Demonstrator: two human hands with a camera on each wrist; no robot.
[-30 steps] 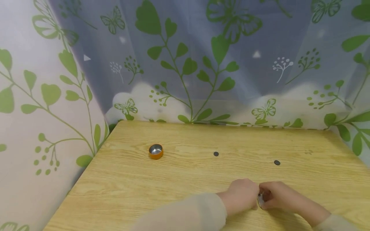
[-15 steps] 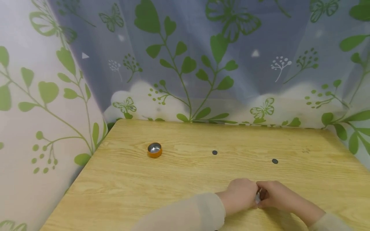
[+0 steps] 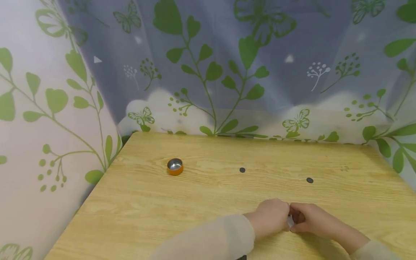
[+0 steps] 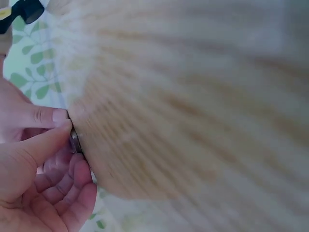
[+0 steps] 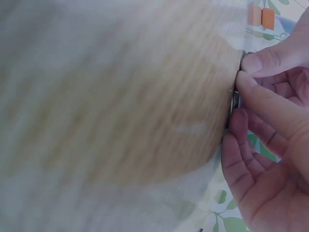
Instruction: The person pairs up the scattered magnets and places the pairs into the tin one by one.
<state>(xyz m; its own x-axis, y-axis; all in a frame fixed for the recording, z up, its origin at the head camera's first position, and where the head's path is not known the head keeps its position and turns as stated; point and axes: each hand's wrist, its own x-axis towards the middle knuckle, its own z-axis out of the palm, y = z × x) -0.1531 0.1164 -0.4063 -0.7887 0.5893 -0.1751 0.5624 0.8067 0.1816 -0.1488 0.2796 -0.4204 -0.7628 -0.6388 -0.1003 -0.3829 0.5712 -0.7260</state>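
Near the right front of the table, my left hand (image 3: pixel 272 218) and right hand (image 3: pixel 313 221) meet at the fingertips. Between them they pinch a small, thin silvery piece (image 3: pixel 290 221), mostly covered by the fingers. Its dark, metallic edge (image 4: pixel 76 140) shows in the left wrist view, and the same shiny rim (image 5: pixel 235 103) in the right wrist view. What kind of piece it is, I cannot tell. Beyond the hands, a dark flat disc (image 3: pixel 310 180) lies on the table, with a second dark disc (image 3: pixel 242 169) farther left.
A small orange bowl (image 3: pixel 175 169) with a shiny metal inside stands at the left of the wood-grain table (image 3: pixel 130 213). Patterned cloth (image 3: pixel 201 79) hangs behind the table and along its left side. Part of a dark object (image 3: pixel 242 258) shows at the bottom edge.
Both hands stay together on the silvery piece, which has turned slightly and moved a little between the fingers. The head view has shifted slightly; the bowl and discs have not moved on the table.
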